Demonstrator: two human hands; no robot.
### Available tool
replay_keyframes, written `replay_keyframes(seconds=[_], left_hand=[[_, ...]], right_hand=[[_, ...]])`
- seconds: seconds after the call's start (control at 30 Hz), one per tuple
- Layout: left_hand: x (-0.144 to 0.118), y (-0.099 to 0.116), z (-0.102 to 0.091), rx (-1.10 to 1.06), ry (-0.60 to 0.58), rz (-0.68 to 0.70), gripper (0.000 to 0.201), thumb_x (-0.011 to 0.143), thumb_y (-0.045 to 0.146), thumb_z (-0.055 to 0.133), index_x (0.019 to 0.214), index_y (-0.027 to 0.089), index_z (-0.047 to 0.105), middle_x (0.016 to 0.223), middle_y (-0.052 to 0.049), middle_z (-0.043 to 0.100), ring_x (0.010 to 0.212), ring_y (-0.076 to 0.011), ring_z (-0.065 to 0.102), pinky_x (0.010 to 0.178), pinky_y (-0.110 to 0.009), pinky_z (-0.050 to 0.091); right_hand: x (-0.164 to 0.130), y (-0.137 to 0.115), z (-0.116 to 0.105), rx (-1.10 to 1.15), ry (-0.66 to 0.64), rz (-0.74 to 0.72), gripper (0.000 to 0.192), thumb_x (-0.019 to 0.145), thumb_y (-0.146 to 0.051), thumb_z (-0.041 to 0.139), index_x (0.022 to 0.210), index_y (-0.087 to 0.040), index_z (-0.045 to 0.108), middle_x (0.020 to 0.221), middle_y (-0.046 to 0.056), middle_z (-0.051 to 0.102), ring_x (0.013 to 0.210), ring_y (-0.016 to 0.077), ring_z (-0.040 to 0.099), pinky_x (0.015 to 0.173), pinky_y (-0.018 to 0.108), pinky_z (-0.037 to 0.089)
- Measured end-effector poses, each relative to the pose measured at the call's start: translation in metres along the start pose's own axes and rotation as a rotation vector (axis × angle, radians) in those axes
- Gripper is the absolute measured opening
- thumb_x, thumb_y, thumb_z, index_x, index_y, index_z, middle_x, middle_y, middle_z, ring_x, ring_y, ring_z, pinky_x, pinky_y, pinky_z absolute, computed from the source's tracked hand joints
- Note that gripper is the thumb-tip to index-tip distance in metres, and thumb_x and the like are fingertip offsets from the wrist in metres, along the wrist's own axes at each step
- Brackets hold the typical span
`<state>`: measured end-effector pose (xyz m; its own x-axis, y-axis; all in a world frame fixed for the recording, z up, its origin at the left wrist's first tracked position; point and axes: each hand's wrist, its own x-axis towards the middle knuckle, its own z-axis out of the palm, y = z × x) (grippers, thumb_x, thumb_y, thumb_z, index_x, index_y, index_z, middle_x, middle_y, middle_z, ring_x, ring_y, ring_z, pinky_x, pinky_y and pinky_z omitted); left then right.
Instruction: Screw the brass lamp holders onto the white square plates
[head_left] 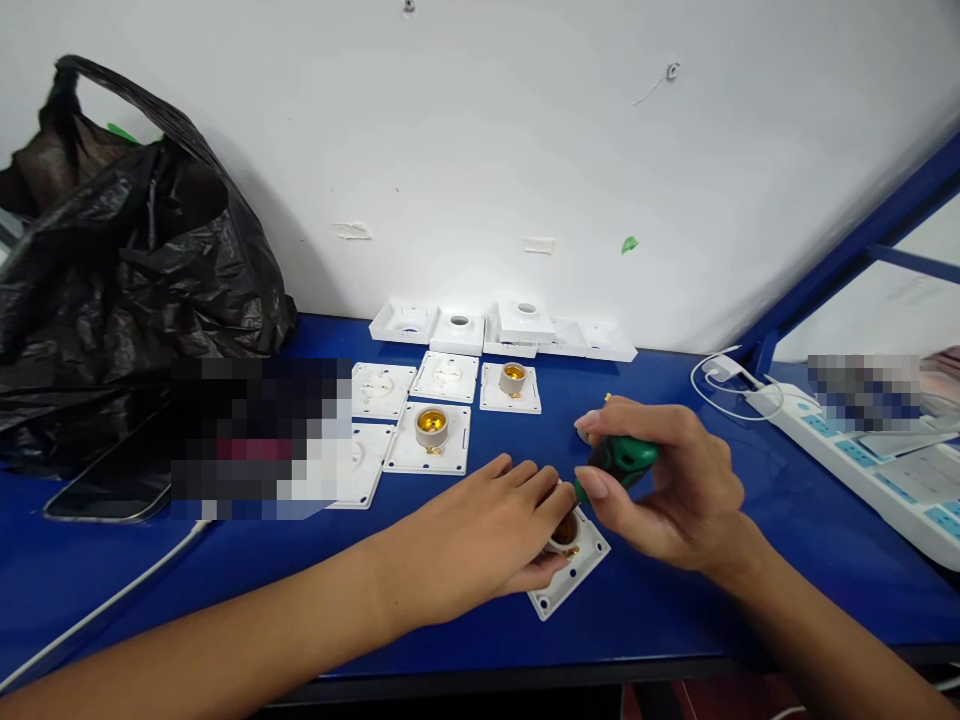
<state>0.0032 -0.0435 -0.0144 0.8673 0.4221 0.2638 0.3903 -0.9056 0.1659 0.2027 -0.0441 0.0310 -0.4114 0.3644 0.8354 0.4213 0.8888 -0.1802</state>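
My left hand [487, 530] rests on the blue table and grips a white square lamp-holder plate [571, 580] with a round socket [564, 530] in its middle. My right hand [667, 485] is closed around a green-handled screwdriver [619, 462], whose tip points down into that socket. The screwdriver's shaft is hidden between my fingers.
Several more white plates, some with brass sockets [433, 425], lie in rows behind. A black plastic bag [127, 260] fills the left. A phone [112, 490] with a white cable lies beside it. A white power strip [862, 460] sits at right. The table edge [525, 670] is close.
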Motion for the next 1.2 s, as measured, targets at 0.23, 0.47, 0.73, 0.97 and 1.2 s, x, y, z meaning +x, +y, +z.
replay_keyframes(seconds=[0.23, 0.47, 0.73, 0.97, 1.2], left_hand=[[0.0014, 0.0014, -0.0037, -0.039, -0.035, -0.02, 0.014, 0.101, 0.029, 0.068, 0.097, 0.021, 0.058, 0.1, -0.003, 0.069, 0.093, -0.0236, 0.067, 0.088, -0.038, 0.051], [0.0023, 0.002, -0.0061, -0.037, -0.08, -0.034, 0.014, 0.101, 0.029, 0.068, 0.095, 0.021, 0.058, 0.1, -0.004, 0.069, 0.094, -0.0247, 0.066, 0.089, -0.038, 0.05], [0.0027, 0.0035, -0.0103, -0.061, -0.103, -0.063, 0.012, 0.1, 0.028, 0.068, 0.099, 0.02, 0.059, 0.102, -0.006, 0.067, 0.097, -0.026, 0.066, 0.09, -0.037, 0.05], [0.0012, 0.0017, -0.008, -0.087, -0.034, -0.042, 0.007, 0.104, 0.027, 0.06, 0.106, 0.02, 0.059, 0.104, -0.005, 0.068, 0.099, -0.0247, 0.068, 0.093, -0.036, 0.05], [0.0011, 0.0028, -0.0096, -0.067, -0.055, -0.043, 0.008, 0.103, 0.026, 0.061, 0.105, 0.019, 0.059, 0.105, -0.007, 0.068, 0.1, -0.0256, 0.068, 0.094, -0.036, 0.051]], right_hand=[[-0.0021, -0.001, 0.0, -0.04, -0.007, -0.005, 0.029, 0.095, -0.018, 0.065, 0.123, -0.025, 0.059, 0.076, -0.005, 0.072, 0.054, 0.0152, 0.065, 0.048, 0.031, 0.054], [0.0004, -0.0021, -0.0008, -0.064, -0.012, -0.034, 0.021, 0.096, -0.019, 0.064, 0.117, -0.022, 0.061, 0.076, -0.003, 0.074, 0.051, 0.0138, 0.064, 0.048, 0.031, 0.053], [0.0023, -0.004, -0.0024, -0.075, -0.033, -0.027, 0.016, 0.098, -0.023, 0.063, 0.114, -0.024, 0.062, 0.074, -0.004, 0.075, 0.057, 0.0156, 0.07, 0.048, 0.03, 0.054], [0.0014, -0.0052, -0.0022, -0.067, -0.042, -0.026, 0.021, 0.096, -0.021, 0.064, 0.117, -0.025, 0.062, 0.078, -0.003, 0.076, 0.059, 0.0169, 0.071, 0.049, 0.031, 0.055], [0.0008, -0.0045, -0.0022, -0.059, -0.041, -0.028, 0.022, 0.095, -0.02, 0.066, 0.116, -0.025, 0.061, 0.077, -0.003, 0.076, 0.057, 0.0165, 0.07, 0.049, 0.03, 0.055]])
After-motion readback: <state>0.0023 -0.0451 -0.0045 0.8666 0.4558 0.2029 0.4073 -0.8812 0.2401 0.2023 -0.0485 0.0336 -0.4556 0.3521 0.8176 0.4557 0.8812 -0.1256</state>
